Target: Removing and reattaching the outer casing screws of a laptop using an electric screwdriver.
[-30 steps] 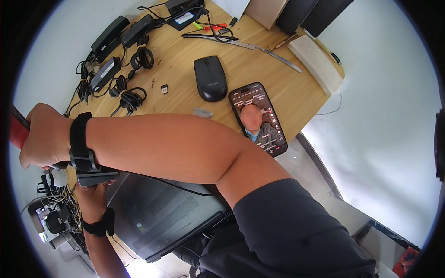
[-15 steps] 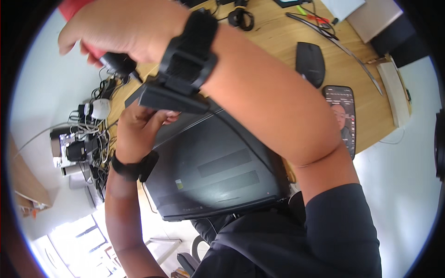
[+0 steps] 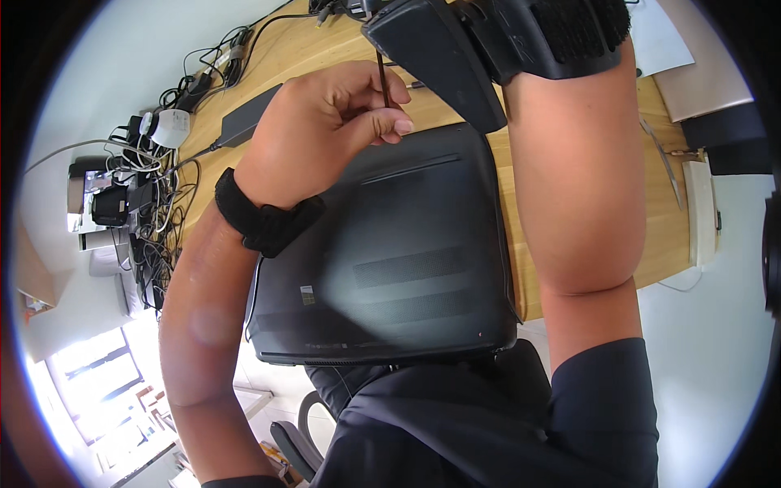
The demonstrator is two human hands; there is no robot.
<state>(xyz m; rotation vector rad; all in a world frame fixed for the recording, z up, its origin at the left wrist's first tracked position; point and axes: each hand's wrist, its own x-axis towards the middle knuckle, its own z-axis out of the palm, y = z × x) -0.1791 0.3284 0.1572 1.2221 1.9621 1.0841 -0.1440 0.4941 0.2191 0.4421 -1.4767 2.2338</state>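
A black laptop (image 3: 407, 236) lies bottom side up at the desk's near edge, with vent strips and a small sticker showing. My left hand (image 3: 325, 122) is closed above its far left part, thumb and fingers pinched around a thin dark shaft (image 3: 382, 77) that looks like a screwdriver's. The shaft stands nearly upright, and its tip is hidden among the fingers. My right forearm (image 3: 573, 187) reaches up along the right side. A black wrist-worn device (image 3: 439, 61) shows at its far end, while the right hand itself lies beyond the upper edge.
A black power adapter (image 3: 246, 118) lies left of my left hand on the wooden desk (image 3: 533, 268). Tangled cables (image 3: 154, 215) and a white round device (image 3: 169, 128) line the left side. A curved metal strip (image 3: 663, 163) and a white sheet (image 3: 661, 42) are at the right.
My right arm has swung right, taking its hand and the red-and-black tool out of view. My left hand has moved right and away from me. The mouse and phone are now hidden.
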